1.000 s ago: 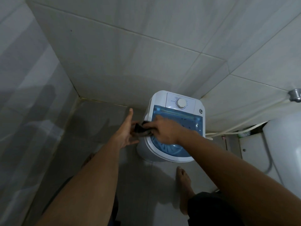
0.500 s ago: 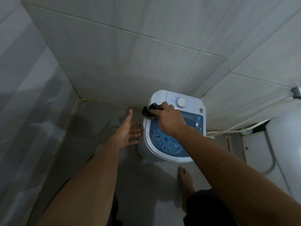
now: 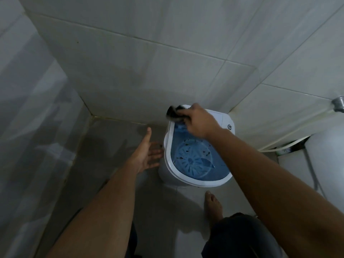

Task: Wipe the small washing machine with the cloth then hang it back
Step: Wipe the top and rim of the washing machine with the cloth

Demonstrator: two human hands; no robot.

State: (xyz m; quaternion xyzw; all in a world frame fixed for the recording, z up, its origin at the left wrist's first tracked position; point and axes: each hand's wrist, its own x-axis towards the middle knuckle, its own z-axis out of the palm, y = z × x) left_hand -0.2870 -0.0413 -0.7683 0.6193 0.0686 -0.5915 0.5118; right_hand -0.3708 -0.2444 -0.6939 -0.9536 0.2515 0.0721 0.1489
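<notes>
A small white washing machine (image 3: pixel 221 180) with a clear blue lid stands on the floor against the tiled wall. My right hand (image 3: pixel 200 121) is closed on a dark cloth (image 3: pixel 175 113) and presses it on the machine's back left top corner, covering the control panel. My left hand (image 3: pixel 148 153) hovers beside the machine's left side, fingers spread and holding nothing, its fingertips near the white casing.
Tiled walls (image 3: pixel 149 62) close in behind and to the left. A white hose (image 3: pixel 290 140) runs along the right wall from a metal fitting (image 3: pixel 337 104). A large white fixture (image 3: pixel 327 164) stands at the right. My bare foot (image 3: pixel 213 203) is on the floor in front of the machine.
My right hand has carried the cloth from the lid's left edge up to the machine's back left corner. My left hand stayed beside the machine.
</notes>
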